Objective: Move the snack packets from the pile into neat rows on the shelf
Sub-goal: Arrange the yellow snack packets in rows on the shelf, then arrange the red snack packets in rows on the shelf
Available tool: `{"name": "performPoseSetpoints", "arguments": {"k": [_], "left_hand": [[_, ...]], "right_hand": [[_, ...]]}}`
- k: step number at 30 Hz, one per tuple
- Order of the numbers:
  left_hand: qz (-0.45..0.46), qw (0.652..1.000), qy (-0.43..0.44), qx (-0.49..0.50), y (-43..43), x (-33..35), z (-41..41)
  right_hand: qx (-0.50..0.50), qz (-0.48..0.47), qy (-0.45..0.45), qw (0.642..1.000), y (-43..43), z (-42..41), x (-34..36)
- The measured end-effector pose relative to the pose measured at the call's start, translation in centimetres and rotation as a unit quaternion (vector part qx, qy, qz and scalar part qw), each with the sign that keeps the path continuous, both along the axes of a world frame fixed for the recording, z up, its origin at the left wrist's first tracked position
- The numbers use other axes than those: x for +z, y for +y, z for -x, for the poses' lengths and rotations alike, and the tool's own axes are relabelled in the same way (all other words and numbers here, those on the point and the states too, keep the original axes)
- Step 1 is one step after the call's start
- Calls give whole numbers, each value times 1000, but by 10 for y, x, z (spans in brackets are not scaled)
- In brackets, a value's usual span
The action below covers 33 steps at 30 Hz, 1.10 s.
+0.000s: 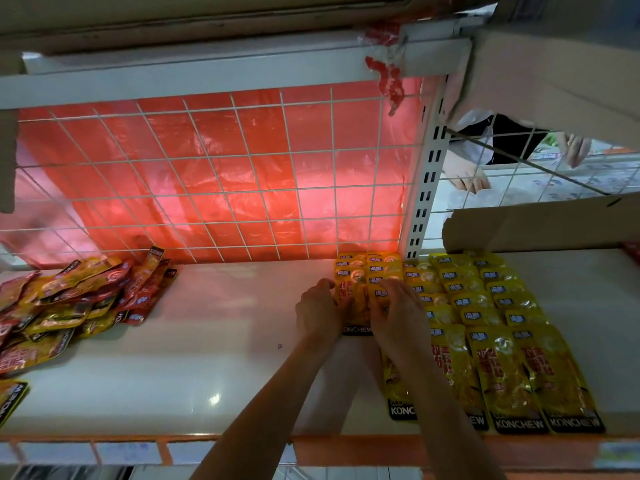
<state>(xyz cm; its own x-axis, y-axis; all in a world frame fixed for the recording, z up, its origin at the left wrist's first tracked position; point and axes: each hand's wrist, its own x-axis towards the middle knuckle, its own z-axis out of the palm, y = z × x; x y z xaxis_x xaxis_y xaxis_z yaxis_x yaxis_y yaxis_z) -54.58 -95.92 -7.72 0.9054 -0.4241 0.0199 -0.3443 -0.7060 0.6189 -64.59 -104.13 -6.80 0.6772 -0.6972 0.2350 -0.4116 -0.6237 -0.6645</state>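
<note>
Both hands met at one column: the left hand point(320, 311) curled its fingers round the left edge of a yellow KONCHEW packet point(356, 317), while the right hand point(398, 313) lay with bent fingers over the packets just beside it, though whether it pinched anything could not be told. Around them the white shelf point(207, 368) carried overlapped rows of yellow packets point(491, 327) on the right, reaching back to the wire grid point(207, 168), and the loose pile point(69, 299) of red and yellow packets lay well apart on the left. The pouches looked light, soft and slick, so they were probably best taken by their flat sealed edges, lest they slide out of line.
</note>
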Motion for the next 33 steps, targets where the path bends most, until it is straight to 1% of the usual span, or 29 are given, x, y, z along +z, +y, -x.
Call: {"name": "performPoseSetpoints", "arguments": {"k": [7, 11, 16, 19, 22, 24, 26, 29, 33], "left_hand": [[-88, 995, -41, 12, -1, 4, 3], [-75, 994, -84, 10, 20, 2, 2], [-54, 990, -128, 11, 69, 5, -12], [-26, 985, -166, 47, 110, 6, -27], [-33, 979, -184, 78, 154, 5, -50], [-47, 975, -193, 96, 184, 5, -69], [-60, 970, -202, 118, 211, 6, -87], [-61, 969, -189, 144, 245, 7, -112], [-54, 968, -198, 147, 272, 1, -152]], "right_hand": [[23, 26, -12, 999, 1, -4, 2], [49, 32, -1, 998, 18, -18, 0], [92, 32, -6, 995, 62, -48, -4], [125, 14, 0, 992, 99, -71, -5], [172, 16, 17, 985, 138, -99, -3], [197, -6, 35, 980, 166, -118, 1], [205, -37, 34, 977, 191, -139, 4], [202, -78, 27, 976, 223, -172, 5], [187, -125, 51, 973, 249, -212, 4]]}}
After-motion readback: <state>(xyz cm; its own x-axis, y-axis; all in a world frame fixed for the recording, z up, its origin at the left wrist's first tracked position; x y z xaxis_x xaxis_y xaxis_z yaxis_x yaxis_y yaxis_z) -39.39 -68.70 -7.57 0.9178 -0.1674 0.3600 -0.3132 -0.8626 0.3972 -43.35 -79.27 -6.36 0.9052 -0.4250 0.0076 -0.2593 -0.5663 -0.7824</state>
